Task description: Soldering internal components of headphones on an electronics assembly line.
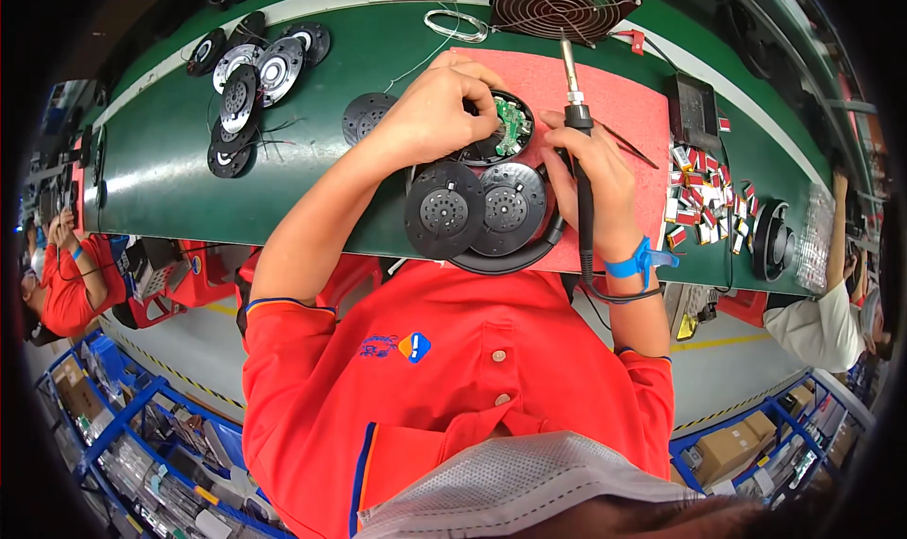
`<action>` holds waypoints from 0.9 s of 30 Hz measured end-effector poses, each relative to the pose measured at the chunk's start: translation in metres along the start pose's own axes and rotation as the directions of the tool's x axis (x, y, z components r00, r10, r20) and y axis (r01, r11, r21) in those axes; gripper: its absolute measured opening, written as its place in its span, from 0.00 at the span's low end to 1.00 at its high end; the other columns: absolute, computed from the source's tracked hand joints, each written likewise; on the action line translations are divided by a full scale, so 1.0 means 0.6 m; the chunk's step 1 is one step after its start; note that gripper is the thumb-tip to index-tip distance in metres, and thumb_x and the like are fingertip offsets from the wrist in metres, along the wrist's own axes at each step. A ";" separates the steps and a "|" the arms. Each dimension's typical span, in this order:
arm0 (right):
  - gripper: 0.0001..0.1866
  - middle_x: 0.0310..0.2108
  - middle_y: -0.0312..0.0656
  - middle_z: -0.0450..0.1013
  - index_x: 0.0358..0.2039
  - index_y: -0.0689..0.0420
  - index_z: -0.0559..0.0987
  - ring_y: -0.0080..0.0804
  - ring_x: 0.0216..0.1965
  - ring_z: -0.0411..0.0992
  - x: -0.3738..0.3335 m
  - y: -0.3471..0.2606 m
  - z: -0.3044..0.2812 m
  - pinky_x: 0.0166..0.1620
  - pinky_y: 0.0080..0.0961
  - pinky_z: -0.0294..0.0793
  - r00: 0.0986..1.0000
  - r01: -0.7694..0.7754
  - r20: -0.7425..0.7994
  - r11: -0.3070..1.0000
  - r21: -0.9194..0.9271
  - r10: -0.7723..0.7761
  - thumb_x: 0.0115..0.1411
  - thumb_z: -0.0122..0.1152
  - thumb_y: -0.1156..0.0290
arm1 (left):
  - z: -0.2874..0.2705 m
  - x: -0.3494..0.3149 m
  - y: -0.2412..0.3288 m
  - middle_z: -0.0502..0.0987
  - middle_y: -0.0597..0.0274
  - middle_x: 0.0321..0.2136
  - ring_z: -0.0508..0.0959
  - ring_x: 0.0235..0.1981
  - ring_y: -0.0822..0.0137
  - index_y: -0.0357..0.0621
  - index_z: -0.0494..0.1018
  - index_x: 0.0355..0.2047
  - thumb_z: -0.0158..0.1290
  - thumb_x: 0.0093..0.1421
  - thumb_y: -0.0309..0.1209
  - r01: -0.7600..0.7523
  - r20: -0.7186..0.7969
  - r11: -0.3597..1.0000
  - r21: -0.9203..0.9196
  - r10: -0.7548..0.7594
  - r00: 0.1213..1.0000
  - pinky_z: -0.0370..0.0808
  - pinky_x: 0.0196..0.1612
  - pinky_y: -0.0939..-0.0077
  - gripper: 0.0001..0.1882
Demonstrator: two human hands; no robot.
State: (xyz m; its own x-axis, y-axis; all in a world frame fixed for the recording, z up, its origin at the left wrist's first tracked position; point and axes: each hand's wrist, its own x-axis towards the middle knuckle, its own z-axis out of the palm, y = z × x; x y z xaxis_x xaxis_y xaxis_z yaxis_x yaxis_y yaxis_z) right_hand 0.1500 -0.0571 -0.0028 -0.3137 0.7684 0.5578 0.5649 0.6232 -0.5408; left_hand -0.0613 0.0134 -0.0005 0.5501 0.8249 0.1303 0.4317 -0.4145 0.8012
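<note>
My left hand bends over a round black housing, its fingers closed in a pinch beside the green circuit board inside. What the fingertips grip is hidden. My right hand is wrapped round a soldering iron, whose metal tip points away from me, off the board. Some right fingers touch or come close to the housing's right side. Two black speaker discs with perforated centres lie just in front of the housing. Another dark disc is partly behind my left wrist.
A pink mat lies on the green table. Thin wire is coiled near a fan grille. Several speaker discs are piled at left; small red-and-white battery-like packs and a black box are at right.
</note>
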 end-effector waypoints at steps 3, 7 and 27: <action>0.17 0.40 0.47 0.77 0.37 0.59 0.73 0.41 0.39 0.76 -0.002 -0.001 -0.008 0.41 0.29 0.75 0.999 0.038 -0.029 0.999 -0.002 -0.038 0.47 0.64 0.86 | -0.002 -0.003 -0.005 0.78 0.58 0.42 0.69 0.48 0.56 0.40 0.79 0.22 0.56 0.45 0.27 0.002 0.014 1.000 0.005 -0.002 1.000 0.66 0.53 0.67 0.04; 0.17 0.37 0.46 0.77 0.37 0.59 0.73 0.38 0.35 0.76 0.007 -0.010 -0.007 0.38 0.26 0.75 0.994 0.053 -0.097 0.999 0.008 -0.052 0.46 0.65 0.85 | -0.006 -0.005 0.002 0.77 0.58 0.43 0.68 0.49 0.56 0.42 0.79 0.24 0.57 0.47 0.28 -0.009 0.024 1.000 -0.029 0.010 1.000 0.65 0.55 0.66 0.04; 0.16 0.26 0.41 0.70 0.37 0.59 0.75 0.30 0.26 0.72 0.037 -0.033 0.031 0.29 0.23 0.72 0.996 -0.056 -0.057 0.991 0.125 0.063 0.46 0.62 0.87 | 0.007 -0.017 0.015 0.77 0.61 0.43 0.69 0.50 0.57 0.41 0.77 0.24 0.58 0.49 0.26 -0.162 -0.245 0.986 -0.047 0.146 0.958 0.64 0.55 0.65 0.03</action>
State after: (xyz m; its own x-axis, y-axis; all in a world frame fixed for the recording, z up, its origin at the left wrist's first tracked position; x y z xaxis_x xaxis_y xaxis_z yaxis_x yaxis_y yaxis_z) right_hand 0.1174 -0.0499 0.0086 -0.2339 0.7967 0.5573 0.4820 0.5928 -0.6452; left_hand -0.0599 -0.0004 0.0032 0.4149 0.8243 0.3852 0.3029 -0.5243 0.7958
